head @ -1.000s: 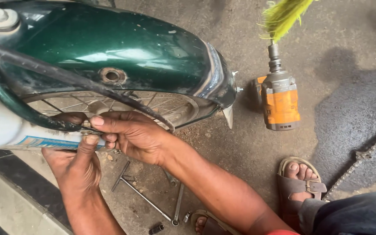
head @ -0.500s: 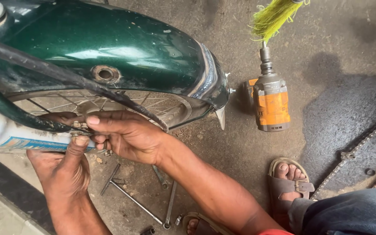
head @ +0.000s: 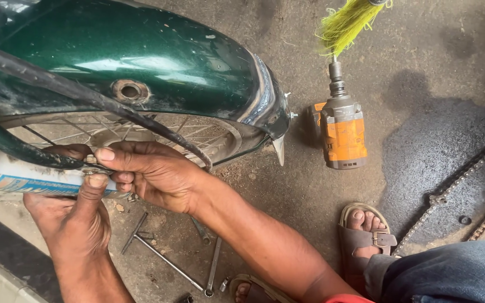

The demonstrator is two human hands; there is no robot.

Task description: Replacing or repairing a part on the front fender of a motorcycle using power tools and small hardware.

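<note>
We see the mudguard (head: pixel 141 62) arching over the spoked wheel (head: pixel 130 132) at upper left, with a cable (head: pixel 85 95) running across in front of both. Below the wheel, the right hand (head: pixel 147 171) lies above the left hand (head: pixel 74 221), their fingers (head: pixel 99 182) meeting on a small fitting (head: pixel 91 163) at the tube (head: pixel 12 177). On the floor under the forearms lie a T-handle wrench (head: pixel 152 252) and a spanner (head: pixel 214 266). Right of the mudguard lies the impact driver (head: pixel 342 132), a sandalled foot (head: pixel 363 235) nearer us, a chain (head: pixel 450 191) farther right

glossy green painted metal fender (head: pixel 141 62), rough matt concrete floor (head: pixel 422 84), orange plastic drill (head: pixel 343 134).
</note>
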